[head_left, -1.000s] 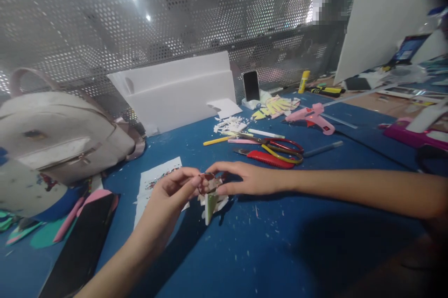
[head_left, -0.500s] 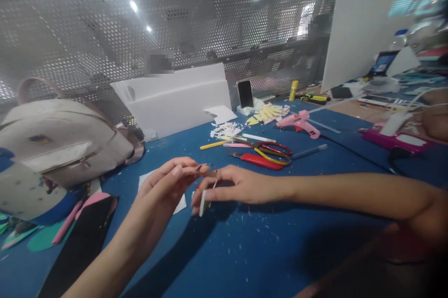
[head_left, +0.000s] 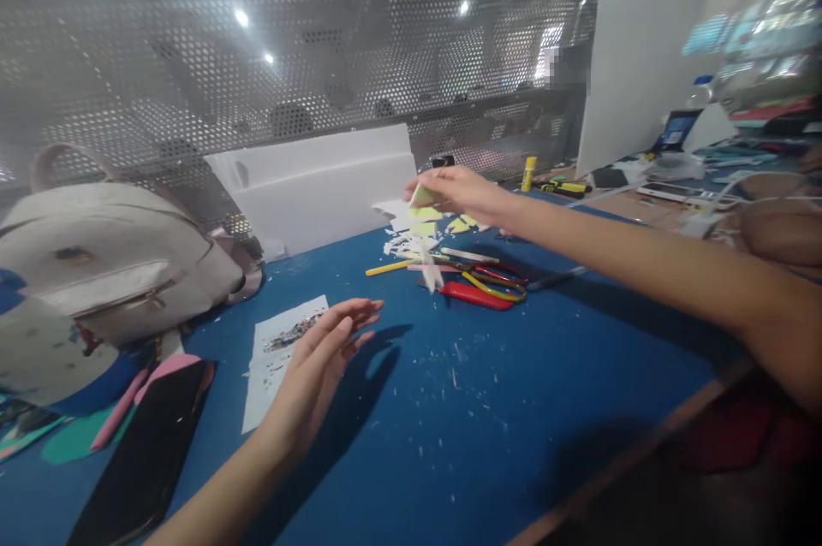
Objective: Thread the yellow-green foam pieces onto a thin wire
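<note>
My left hand (head_left: 326, 353) hovers over the blue table with its fingers apart and nothing in them. Just beside it lies a white sheet of paper (head_left: 260, 396) bearing a heap of small dark and coloured bits (head_left: 292, 334). Farther forward, my right hand (head_left: 459, 186) pinches a small pale yellow-green piece (head_left: 422, 197), whose material I cannot tell. Below that hand are more pale yellow pieces (head_left: 422, 229), white scraps (head_left: 398, 245) and a blurred whitish piece (head_left: 431, 268).
Red-handled cutter (head_left: 475, 295), scissors (head_left: 494, 282) and a yellow pen (head_left: 390, 268) lie mid-table. White boards (head_left: 327, 195) lean at the back. A backpack (head_left: 122, 246) and black phone (head_left: 138, 452) occupy the left. A glue stick (head_left: 528, 174) stands back right.
My right hand has moved forward, away from my left hand, to the scraps at the back. It now covers most of the upright phone. My left hand stays low, and more of the paper shows.
</note>
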Demonstrator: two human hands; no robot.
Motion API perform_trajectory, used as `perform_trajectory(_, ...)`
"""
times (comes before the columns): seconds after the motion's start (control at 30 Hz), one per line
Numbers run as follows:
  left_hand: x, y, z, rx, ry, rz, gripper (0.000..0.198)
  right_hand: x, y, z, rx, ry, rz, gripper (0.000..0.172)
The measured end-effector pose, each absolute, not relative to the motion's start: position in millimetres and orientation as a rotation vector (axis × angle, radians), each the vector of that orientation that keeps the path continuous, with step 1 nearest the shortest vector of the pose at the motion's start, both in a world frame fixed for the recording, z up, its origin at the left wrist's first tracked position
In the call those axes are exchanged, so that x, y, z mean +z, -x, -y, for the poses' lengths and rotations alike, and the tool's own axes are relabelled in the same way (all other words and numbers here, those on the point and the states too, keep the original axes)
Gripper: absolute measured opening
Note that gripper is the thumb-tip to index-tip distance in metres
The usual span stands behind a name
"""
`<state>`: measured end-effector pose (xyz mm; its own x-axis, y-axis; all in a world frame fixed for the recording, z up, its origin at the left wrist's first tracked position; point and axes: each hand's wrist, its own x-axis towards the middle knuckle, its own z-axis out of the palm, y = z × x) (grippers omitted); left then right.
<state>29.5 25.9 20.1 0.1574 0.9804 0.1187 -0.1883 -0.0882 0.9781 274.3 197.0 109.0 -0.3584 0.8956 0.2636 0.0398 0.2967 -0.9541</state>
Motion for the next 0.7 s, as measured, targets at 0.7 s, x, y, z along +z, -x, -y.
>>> perform_trajectory(0.7, -7.3, -23.3, -20.7, 1.198, -1.602, -1.031, 0.021, 102.2, -320.4, -323.6, 0.625, 1.579, 1.62, 0.025)
